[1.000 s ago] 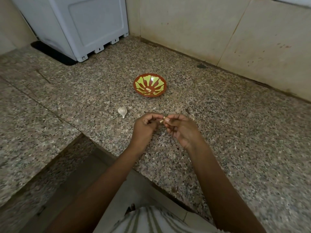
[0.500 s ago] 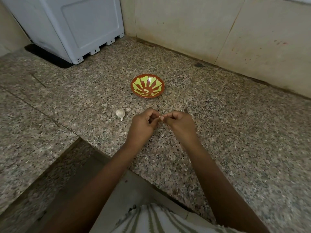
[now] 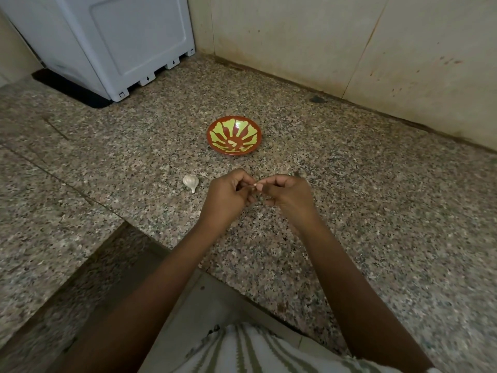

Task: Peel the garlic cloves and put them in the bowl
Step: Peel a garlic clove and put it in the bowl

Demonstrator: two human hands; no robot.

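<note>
A small garlic clove shows as a pale tip between my two hands, just above the granite counter. My left hand and my right hand both pinch it with curled fingers; most of the clove is hidden by them. Beyond the hands sits a red bowl with yellow-green petals, and a pale peeled clove lies in its bottom. A whole white garlic bulb rests on the counter left of my left hand.
A white appliance stands at the back left on a dark mat. Tiled wall bounds the counter behind the bowl. The counter's front edge steps inward near my body. A small dark speck lies by the wall.
The view has shifted slightly, so bowl and bulb sit a little lower and left. My hands stay together on the clove, with the fingertips working closer around it.
</note>
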